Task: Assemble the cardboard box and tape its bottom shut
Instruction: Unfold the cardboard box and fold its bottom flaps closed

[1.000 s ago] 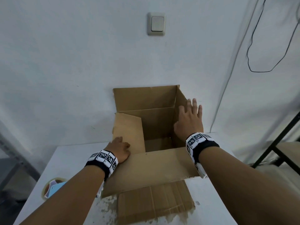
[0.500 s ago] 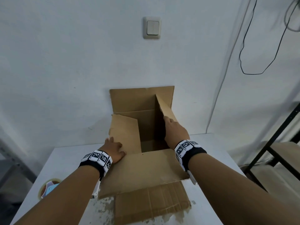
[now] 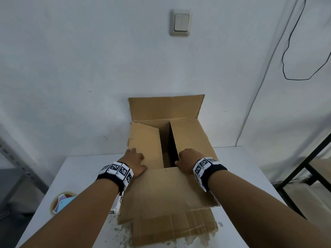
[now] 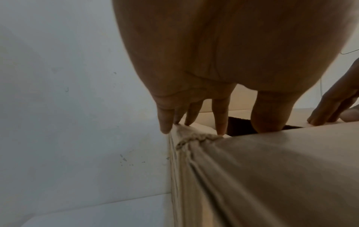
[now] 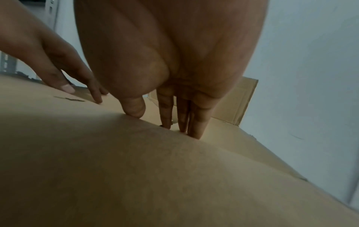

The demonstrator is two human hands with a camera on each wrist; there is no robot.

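A brown cardboard box (image 3: pixel 168 190) stands on the white table (image 3: pixel 86 169) with its opening up. Its left flap (image 3: pixel 145 142) and right flap (image 3: pixel 191 138) are folded inward, with a dark gap between them. The far flap (image 3: pixel 164 108) stands up against the wall and the near flap hangs toward me. My left hand (image 3: pixel 136 159) presses the left flap with straight fingertips (image 4: pixel 220 129) near the crumpled corner. On the right flap's near end, my right hand (image 3: pixel 187 161) presses with straight fingers (image 5: pixel 196 129). Neither hand holds anything.
A flat, torn piece of cardboard (image 3: pixel 173 228) lies under the box at the table's front. A round roll with a blue item (image 3: pixel 61 203) sits at the table's left edge. A black metal frame (image 3: pixel 304 169) stands to the right. The wall is close behind.
The right flap went from upright to folded down over the opening, and my right hand slid back to its near end. My left hand stayed on the left flap.
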